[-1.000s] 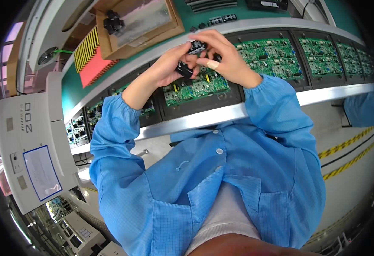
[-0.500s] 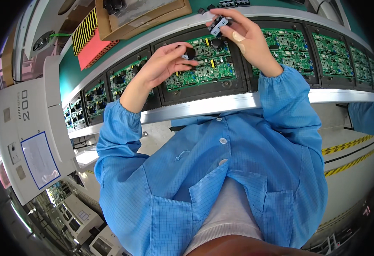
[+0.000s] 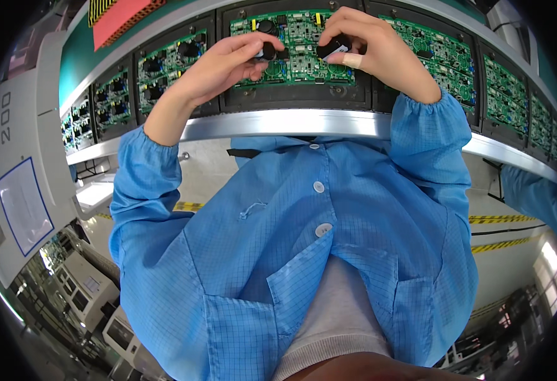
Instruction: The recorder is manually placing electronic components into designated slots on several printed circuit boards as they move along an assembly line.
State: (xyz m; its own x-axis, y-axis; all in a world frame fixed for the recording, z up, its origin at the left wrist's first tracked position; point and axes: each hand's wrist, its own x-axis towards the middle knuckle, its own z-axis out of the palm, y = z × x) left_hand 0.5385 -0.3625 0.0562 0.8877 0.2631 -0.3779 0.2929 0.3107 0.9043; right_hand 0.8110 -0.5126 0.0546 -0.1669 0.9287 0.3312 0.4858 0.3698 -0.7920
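My left hand [image 3: 224,66] is closed on a small black rounded component [image 3: 269,51], held low over the left part of a green circuit board panel [image 3: 302,54]. Between the thumb and fingers of my right hand [image 3: 383,54] is a black component with a pale side [image 3: 335,49], just above the same panel's right part. Whether either piece touches the board I cannot tell. The panel lies in a black frame [image 3: 291,98]. Another round black part [image 3: 267,26] sits upright on the board, beyond my left fingers.
More framed boards line the rail, with one populated panel [image 3: 170,60] to the left and another [image 3: 411,41] to the right. A silver metal rail [image 3: 285,124] runs along the near edge. A light grey machine [image 3: 24,133] stands at left, near a pink sheet [image 3: 123,22].
My right hand has come down from the far edge to the board, bringing its component along. My left hand, still holding its piece, is slightly further left in view. The whole view has shifted.
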